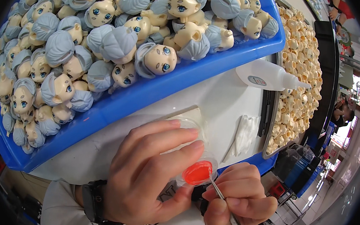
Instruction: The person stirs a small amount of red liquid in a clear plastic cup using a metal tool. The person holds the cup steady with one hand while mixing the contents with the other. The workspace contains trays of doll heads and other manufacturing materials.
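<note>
Here, the left hand (154, 174) is clamped on a small clear cup (215, 162), the thumb at its near side and the fingers curved over the far side. The cup is held up in front of the person's shirt (64, 209), near the close edge of the tabletop (227, 101), its mouth turned into view and red material (197, 172) showing inside. The right hand (239, 195) is closed too, its thumb and fingers pinching a slim metal tool (219, 191) that slants up to the cup's right rim; whether the tip touches the red material is hard to say at this size. A dark watch (92, 201) sits on the left wrist.

Beyond the hands, a large blue bin (72, 138) spans the upper left, heaped with doll heads (161, 60) that have pale blue hair and blue eyes, lying at all angles. A white squeeze bottle (261, 74) lies on its side just beside the bin, its nozzle pointing right over a metal tray (268, 151) filled with small beige parts (299, 79). Folded white tissue (243, 135) rests on the tabletop between the left hand and the tray.
</note>
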Motion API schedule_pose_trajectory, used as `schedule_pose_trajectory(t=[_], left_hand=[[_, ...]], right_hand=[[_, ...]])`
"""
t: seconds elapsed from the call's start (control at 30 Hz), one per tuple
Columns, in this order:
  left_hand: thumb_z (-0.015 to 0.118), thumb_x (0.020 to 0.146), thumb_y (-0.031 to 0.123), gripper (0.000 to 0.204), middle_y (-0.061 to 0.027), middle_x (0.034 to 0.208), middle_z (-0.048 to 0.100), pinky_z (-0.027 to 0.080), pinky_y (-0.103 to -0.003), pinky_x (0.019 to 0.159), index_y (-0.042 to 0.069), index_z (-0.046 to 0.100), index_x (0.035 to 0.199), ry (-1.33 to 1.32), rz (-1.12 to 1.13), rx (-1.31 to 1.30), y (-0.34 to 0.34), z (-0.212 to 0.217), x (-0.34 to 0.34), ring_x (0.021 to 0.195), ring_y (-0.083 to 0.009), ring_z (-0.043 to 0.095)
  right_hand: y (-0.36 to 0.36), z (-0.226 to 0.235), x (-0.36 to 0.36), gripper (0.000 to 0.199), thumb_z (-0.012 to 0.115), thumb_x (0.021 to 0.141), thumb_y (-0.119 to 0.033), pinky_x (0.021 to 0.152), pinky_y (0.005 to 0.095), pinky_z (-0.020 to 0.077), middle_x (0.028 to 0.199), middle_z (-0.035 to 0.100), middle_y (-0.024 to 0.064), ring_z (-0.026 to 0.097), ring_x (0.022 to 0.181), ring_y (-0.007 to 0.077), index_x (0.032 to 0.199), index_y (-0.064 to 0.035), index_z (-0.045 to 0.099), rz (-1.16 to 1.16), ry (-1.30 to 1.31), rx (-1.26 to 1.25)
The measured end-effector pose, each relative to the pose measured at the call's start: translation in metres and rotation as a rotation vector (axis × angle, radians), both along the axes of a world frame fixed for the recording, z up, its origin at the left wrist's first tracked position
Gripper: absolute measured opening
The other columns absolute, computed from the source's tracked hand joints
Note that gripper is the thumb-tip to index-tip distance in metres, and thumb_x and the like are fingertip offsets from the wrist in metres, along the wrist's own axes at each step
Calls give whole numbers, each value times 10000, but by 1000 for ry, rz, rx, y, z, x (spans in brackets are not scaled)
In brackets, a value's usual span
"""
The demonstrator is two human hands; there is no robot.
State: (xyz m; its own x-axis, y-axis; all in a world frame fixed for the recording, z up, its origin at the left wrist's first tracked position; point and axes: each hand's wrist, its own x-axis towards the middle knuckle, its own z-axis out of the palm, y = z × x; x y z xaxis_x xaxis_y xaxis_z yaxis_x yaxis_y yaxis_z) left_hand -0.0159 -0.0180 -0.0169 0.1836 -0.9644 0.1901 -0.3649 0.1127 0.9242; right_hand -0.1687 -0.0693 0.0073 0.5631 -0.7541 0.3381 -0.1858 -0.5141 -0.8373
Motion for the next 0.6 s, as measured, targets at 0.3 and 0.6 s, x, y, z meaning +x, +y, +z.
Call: schedule_pose_trajectory(t=[0.3,0.6], left_hand=[[727,598,139,485,-195,1037,563,440,-449,832,-9,514,1008,16,-11,-4,0,-1,0,946,-367,543],[597,621,155,451,-219,1059,569,425,-450,853,-44,558,1025,-9,-55,21,-3,3,4,970,-377,538]], right_hand=[[-7,-11,-12,316,638,755,-128,513,243,375,652,544,34,474,578,143,885,-75,355,36,-135,-34],[-8,-15,-19,297,622,692,-142,546,251,291,646,545,8,448,609,139,861,-84,385,17,-199,-54]])
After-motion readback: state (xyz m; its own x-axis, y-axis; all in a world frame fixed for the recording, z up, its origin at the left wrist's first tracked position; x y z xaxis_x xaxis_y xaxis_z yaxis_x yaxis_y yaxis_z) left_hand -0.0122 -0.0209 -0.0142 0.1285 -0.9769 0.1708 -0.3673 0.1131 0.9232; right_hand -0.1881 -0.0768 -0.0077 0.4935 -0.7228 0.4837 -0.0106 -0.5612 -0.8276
